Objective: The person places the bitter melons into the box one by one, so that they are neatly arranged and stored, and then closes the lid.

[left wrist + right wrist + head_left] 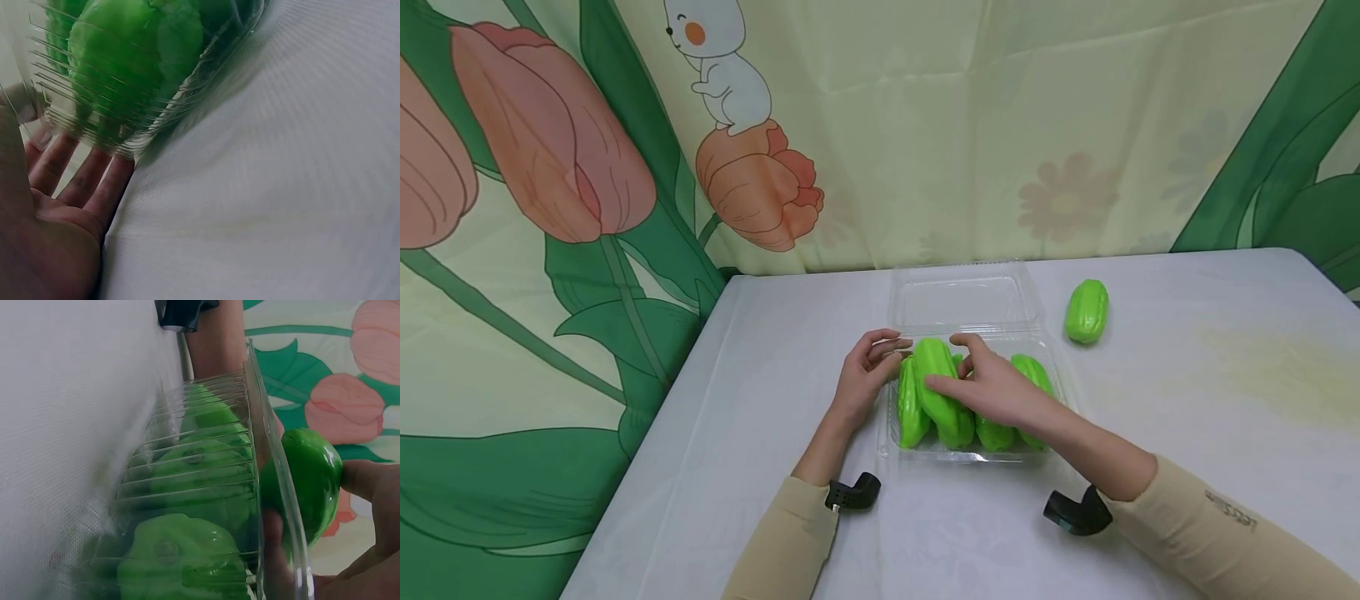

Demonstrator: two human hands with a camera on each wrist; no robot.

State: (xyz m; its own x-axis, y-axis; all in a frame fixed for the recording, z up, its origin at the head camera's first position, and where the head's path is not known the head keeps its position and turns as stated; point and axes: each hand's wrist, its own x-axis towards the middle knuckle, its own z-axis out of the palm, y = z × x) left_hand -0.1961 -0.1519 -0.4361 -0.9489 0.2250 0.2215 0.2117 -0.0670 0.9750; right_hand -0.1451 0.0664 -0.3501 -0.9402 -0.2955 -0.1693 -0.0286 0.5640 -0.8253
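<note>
- Tan sleeves (778, 542), mine, nearest the head camera at 7 and 4 o'clock; black wrist cameras (853, 492) just past the cuffs.
- Right hand (996, 383): thumb and fingers part-closed, I'm gripping one green vegetable (934, 362) between them; it's tilted, partly above the rim of the clear box (925, 457).
- Left hand (859, 379): fingers apart, loosely bent, I have them at the box's 9 o'clock wall, not wrapped round anything; can't tell if they press the vegetable.
- Box sits on white table (760, 383), 4 to 5 o'clock of centre; lid (966, 300) lies open at its 12 o'clock.
- Inside: more green vegetables (912, 408), side by side, seen through the ribbed wall.
- Loose green vegetable (1086, 311) on table, box's 2 o'clock, apart from it.
</note>
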